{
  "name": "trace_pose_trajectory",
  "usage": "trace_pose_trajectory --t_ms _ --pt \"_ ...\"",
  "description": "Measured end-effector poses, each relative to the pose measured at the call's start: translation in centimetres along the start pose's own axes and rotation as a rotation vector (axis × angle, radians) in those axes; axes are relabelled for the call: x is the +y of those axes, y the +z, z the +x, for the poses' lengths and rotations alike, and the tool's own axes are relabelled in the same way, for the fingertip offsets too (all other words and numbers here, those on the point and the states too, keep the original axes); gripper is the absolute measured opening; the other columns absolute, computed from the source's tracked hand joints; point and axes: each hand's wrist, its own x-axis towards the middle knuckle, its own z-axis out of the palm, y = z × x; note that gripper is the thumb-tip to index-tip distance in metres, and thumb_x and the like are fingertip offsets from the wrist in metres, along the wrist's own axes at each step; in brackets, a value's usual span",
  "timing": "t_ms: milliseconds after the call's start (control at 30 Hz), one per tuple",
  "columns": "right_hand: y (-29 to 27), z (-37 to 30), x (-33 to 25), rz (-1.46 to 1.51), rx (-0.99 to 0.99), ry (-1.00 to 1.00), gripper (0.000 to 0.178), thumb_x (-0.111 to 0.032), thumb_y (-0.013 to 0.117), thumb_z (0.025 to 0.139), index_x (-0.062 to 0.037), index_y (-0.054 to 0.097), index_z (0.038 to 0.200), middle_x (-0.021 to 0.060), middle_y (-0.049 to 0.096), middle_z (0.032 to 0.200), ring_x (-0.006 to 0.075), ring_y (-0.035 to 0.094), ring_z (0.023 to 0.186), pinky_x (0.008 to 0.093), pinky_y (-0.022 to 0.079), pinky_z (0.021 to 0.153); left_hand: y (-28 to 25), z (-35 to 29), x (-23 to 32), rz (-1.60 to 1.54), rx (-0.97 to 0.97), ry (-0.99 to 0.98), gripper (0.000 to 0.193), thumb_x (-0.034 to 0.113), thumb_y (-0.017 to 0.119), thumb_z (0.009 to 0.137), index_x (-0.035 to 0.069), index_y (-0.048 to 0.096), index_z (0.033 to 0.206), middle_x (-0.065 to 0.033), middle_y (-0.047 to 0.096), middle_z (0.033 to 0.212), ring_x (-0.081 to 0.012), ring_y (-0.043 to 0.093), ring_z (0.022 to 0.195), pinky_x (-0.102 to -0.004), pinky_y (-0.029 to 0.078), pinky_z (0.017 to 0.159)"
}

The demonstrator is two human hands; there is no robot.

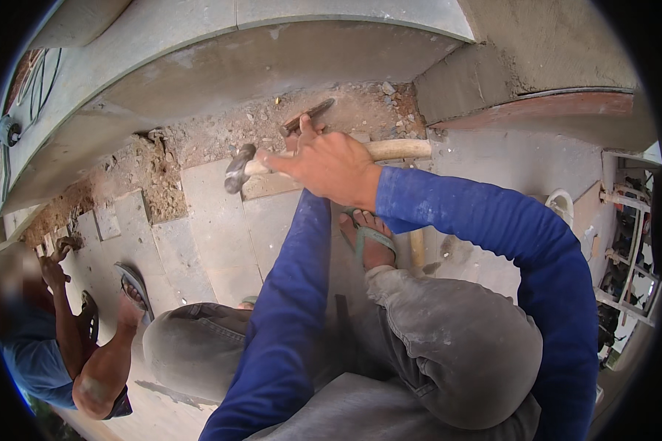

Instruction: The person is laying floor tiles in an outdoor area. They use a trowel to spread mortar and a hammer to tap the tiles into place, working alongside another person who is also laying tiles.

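Hammer [237, 170], dark metal head, pale wooden handle, over the pale grey slab floor [217, 228]. Right hand [335, 169] grasps it close to the head, probably for balance. Just beyond hammer: brown, rusty-looking metal bar [312, 115], touched by a raised finger. Left hand [292, 140] mostly hidden behind the right; cannot tell its grip. Left of hammer: co-worker in blue [40, 364].

Beside broken ground [221, 132], the right hand [332, 167] is covering part of a hammer [237, 170], a dark bar [315, 111] is showing beyond it, and a co-worker [40, 364] is squatting at left.
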Motion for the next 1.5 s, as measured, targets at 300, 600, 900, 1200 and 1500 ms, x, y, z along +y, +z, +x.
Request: trace_pose_trajectory --t_ms 300,600,900,1200,1500 --pt "-0.6 -0.9 -1.1 -0.053 0.149 -0.158 0.05 -0.011 0.056 0.09 -0.0155 0.052 0.139 0.0169 0.07 0.086 0.0319 0.073 0.079 0.0375 0.058 0.055 -0.3 0.8 0.1 -0.014 -0.057 0.035 0.043 0.031 0.042 0.108 0.003 0.047 0.14 -0.0109 0.068 0.115 -0.0192 0.065 0.101 -0.0376 0.041 0.11" --pt "-1.0 -0.4 -1.1 -0.088 0.076 -0.078 0.052 -0.012 0.057 0.089 -0.0146 0.053 0.14 0.0156 0.071 0.091 0.0304 0.072 0.081 0.0374 0.058 0.056 0.0 1.0 0.4 0.007 -0.065 0.056 0.041 0.029 0.043 0.108 0.005 0.044 0.142 -0.0122 0.067 0.117 -0.0202 0.066 0.101 -0.0385 0.041 0.11" --pt "-0.2 0.3 0.7 -0.047 -0.089 0.034 0.053 -0.012 0.058 0.088 -0.0173 0.053 0.14 0.0235 0.07 0.098 0.0344 0.073 0.087 0.0395 0.059 0.057 0.2 0.9 0.6 0.013 -0.085 0.077 0.041 0.027 0.044 0.107 0.007 0.042 0.144 -0.0136 0.065 0.119 -0.0212 0.067 0.101 -0.0393 0.041 0.11" --pt "-0.8 0.3 -1.2 -0.061 -0.018 -0.015 0.05 -0.012 0.057 0.09 -0.0197 0.053 0.14 0.0187 0.069 0.088 0.0309 0.073 0.079 0.0448 0.057 0.067 0.1 0.8 1.1 0.036 -0.11 0.097 0.042 0.024 0.045 0.107 0.01 0.039 0.146 -0.015 0.064 0.122 -0.0222 0.067 0.101 -0.0402 0.042 0.11" --pt "-0.1 0.8 -0.1 -0.006 -0.006 0.083 0.049 -0.016 0.054 0.095 -0.0222 0.05 0.144 0.0095 0.07 0.076 0.0241 0.072 0.075 0.0593 0.046 0.097 0.0 0.1 2.1 0.11 -0.127 0.105 0.043 0.022 0.046 0.107 0.012 0.037 0.148 -0.0164 0.063 0.124 -0.0232 0.068 0.101 -0.041 0.042 0.11"
